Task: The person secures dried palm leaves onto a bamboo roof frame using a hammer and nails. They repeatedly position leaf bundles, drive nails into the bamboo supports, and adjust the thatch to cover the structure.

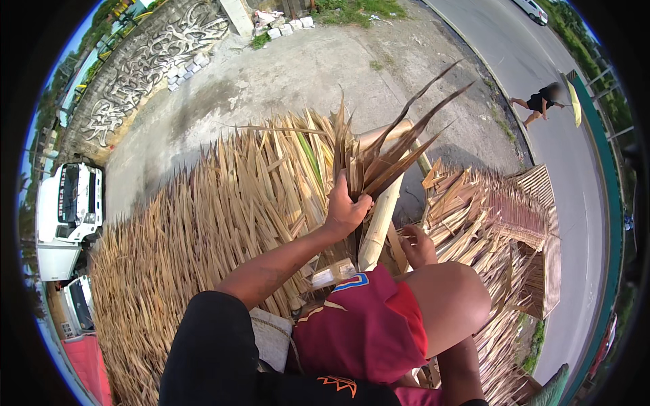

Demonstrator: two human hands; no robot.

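Two hands at work: left hand [347,208], arm stretched fwd, fist closed round a dried palm-leaf bundle [386,159] held upright; right hand [418,245], fingers curled, grip unclear, w/ leaf strips beside bamboo pole [379,227]. Thatch panel [203,230] spreads left; another stack [521,210] right.

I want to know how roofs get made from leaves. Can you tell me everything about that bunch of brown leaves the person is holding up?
The bunch of dried leaves is a fan of long, narrow, dark brown blades with sharp tips pointing up and to the right. They look dry and stiff, like palm leaf. The left hand grips them at their lower end, next to a pale bamboo pole. Around them lies lighter, straw-coloured thatch.
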